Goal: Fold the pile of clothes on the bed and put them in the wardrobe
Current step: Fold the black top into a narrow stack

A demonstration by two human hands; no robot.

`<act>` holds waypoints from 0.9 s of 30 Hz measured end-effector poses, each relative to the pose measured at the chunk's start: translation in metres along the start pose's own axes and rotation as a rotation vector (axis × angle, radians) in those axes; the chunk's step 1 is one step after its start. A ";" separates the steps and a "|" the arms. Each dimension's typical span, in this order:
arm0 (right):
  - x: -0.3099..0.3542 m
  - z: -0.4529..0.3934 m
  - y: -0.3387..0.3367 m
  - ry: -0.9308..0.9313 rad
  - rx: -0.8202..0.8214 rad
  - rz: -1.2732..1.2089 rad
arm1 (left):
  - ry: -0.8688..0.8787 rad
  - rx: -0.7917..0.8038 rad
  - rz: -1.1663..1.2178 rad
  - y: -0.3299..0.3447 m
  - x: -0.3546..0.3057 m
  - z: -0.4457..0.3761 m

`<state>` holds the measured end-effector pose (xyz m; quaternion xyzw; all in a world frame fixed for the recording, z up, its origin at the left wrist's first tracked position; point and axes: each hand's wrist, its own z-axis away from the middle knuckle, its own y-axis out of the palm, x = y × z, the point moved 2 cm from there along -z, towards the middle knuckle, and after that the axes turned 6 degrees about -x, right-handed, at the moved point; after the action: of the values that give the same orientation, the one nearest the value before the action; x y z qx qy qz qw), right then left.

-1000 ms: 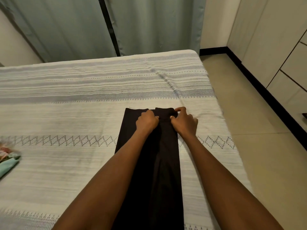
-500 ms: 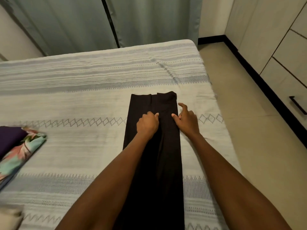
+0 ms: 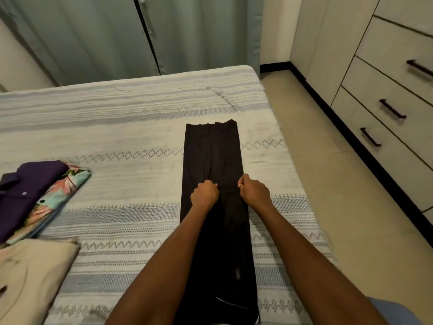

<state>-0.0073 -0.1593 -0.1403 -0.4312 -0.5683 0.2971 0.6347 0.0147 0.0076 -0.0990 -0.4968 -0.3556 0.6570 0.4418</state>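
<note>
Dark brown trousers (image 3: 214, 165) lie flat in a long narrow strip down the middle of the frame, legs stacked, far end square. At lower left sit a folded purple polo shirt (image 3: 25, 186) on a floral shirt (image 3: 63, 191) and a beige garment (image 3: 30, 273).

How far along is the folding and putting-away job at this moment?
Done: a purple shirt and a floral garment lie folded on the bed. In hand: the left hand and right hand pinch the long black trousers. Left: folding them and moving everything to the wardrobe.
</note>
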 end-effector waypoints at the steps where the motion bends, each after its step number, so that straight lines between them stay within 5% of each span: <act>1: 0.000 0.005 -0.003 0.007 0.018 -0.011 | 0.012 -0.002 0.008 0.000 0.003 0.005; 9: -0.008 0.108 -0.004 0.078 0.026 -0.143 | 0.274 -0.215 0.210 0.000 0.056 0.076; 14: -0.016 0.180 0.003 -0.103 0.030 -0.086 | 0.544 -0.255 0.261 0.007 0.142 0.132; 20: -0.039 0.244 0.002 -0.390 -0.107 0.001 | 0.565 -0.042 -0.032 -0.001 0.232 0.179; 27: -0.051 0.282 0.002 -0.566 -0.127 0.098 | 0.604 0.124 -0.196 0.017 0.230 0.205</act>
<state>-0.2921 -0.1433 -0.1711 -0.3970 -0.7187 0.3996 0.4077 -0.2142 0.2106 -0.1399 -0.6047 -0.2138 0.4547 0.6179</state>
